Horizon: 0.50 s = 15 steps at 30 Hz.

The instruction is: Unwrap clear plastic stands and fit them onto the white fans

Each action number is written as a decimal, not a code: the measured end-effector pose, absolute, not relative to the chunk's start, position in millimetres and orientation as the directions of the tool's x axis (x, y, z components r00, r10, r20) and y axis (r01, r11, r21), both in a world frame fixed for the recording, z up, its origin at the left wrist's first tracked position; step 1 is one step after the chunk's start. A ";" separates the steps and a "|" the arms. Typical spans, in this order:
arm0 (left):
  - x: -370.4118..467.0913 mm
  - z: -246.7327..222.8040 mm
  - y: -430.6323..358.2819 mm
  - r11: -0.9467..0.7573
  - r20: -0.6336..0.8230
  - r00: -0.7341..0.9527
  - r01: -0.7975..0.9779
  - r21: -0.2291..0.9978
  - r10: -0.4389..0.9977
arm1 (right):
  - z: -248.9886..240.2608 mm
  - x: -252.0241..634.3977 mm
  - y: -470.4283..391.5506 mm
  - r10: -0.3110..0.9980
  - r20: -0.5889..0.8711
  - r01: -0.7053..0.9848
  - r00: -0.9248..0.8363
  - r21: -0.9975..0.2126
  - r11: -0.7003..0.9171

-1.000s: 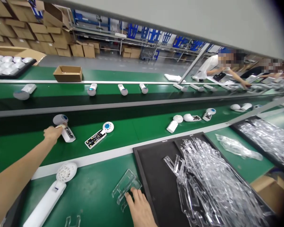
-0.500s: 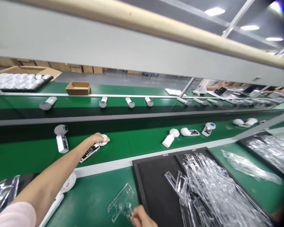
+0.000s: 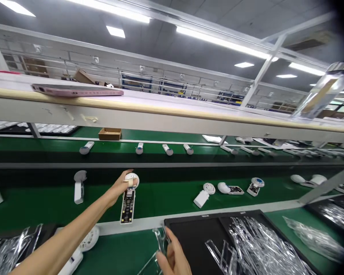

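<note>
My left hand (image 3: 120, 186) is closed on the round white head of a device with an exposed circuit board (image 3: 128, 208), whose board end hangs down toward me over the green belt. A tan strip crosses my finger. Low in the middle, my right hand (image 3: 176, 252) pinches a clear plastic part (image 3: 159, 236) between thumb and fingers, near the left edge of a black tray (image 3: 189, 233). More clear plastic parts (image 3: 258, 244) lie heaped in that tray. By my left forearm, partly hidden, a white device with a round perforated head (image 3: 89, 238) rests on the green bench.
Several white devices lie along the belt (image 3: 163, 198), one being a white device (image 3: 202, 196) right of centre. Overhead a shelf edge (image 3: 172, 110) crosses the view, with a pink phone (image 3: 77, 90) on it. A clear plastic bag (image 3: 315, 236) lies at right.
My view has tilted up, bringing the shelf top into sight. The device in my left hand has turned and come off the belt toward me. My right hand has raised the clear plastic part.
</note>
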<state>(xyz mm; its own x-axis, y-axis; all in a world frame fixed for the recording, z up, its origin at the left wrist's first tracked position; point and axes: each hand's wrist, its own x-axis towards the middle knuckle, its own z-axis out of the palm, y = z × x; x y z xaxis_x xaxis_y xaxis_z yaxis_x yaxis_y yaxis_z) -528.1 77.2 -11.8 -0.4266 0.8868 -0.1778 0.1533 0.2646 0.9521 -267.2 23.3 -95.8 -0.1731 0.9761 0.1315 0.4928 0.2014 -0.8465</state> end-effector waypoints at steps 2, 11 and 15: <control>-513.3 5.4 59.4 0.228 -0.214 -0.360 -0.004 0.974 0.908 | -79.9 -280.6 25.3 0.945 0.240 0.532 -0.223 -0.782 0.324; -458.5 34.0 7.4 0.207 -0.282 -0.425 -0.216 0.954 0.860 | -54.7 -315.5 9.7 0.768 0.516 0.642 -0.379 -0.451 0.620; -450.5 38.8 1.0 0.186 -0.268 -0.445 -0.221 0.958 0.854 | -46.0 -316.7 5.1 0.771 0.512 0.684 -0.378 -0.407 0.605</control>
<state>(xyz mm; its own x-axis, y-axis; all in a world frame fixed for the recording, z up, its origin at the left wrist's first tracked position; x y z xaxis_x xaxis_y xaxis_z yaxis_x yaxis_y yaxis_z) -450.5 1.0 38.8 -0.4450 0.8544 -0.2682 -0.2208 0.1856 0.9575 -316.7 5.1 -46.0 -0.3783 0.7714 0.5116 0.6840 0.6054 -0.4069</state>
